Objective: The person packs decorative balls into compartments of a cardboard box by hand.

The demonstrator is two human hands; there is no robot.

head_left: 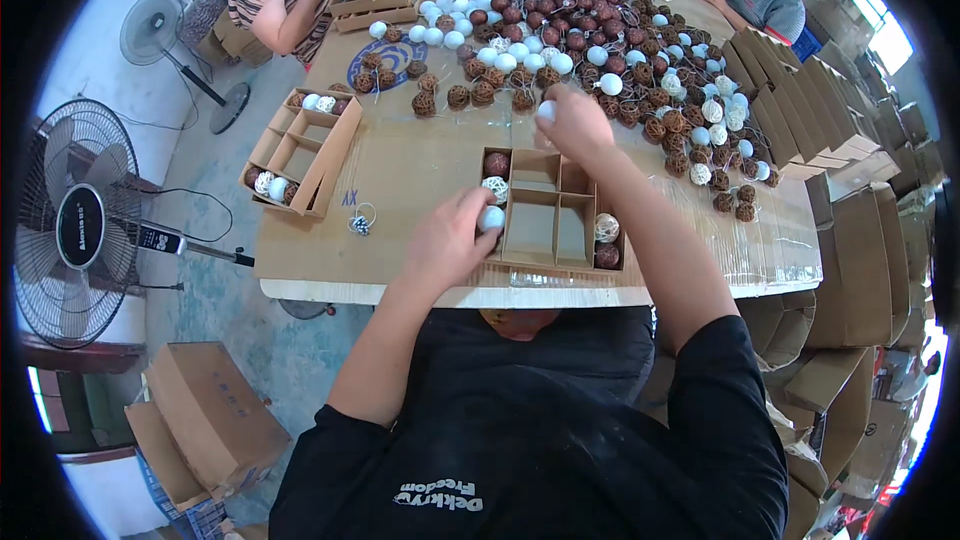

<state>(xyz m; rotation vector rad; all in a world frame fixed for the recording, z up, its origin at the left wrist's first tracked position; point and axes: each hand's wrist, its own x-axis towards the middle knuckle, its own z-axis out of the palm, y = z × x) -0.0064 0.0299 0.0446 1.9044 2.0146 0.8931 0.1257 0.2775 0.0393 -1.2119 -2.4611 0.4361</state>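
Observation:
A divided cardboard box (540,225) lies in front of me at the table's near edge. Its left column holds a dark red ball (497,163), a white woven ball (495,187) and a smooth white ball (490,218). My left hand (445,240) grips that smooth ball at the box's left wall. In the right column sit another white woven ball (606,228) and a dark red ball (607,256). Beyond the box, my right hand (578,128) pinches a second smooth white ball (546,112) near the ball pile.
A large pile of red, white and brown woven balls (600,30) spreads over the table's far half. Another partly filled divided box (297,160) lies left, near a small strung ornament (361,225). Stacked cardboard trays (800,110) stand right. Two people work across the table.

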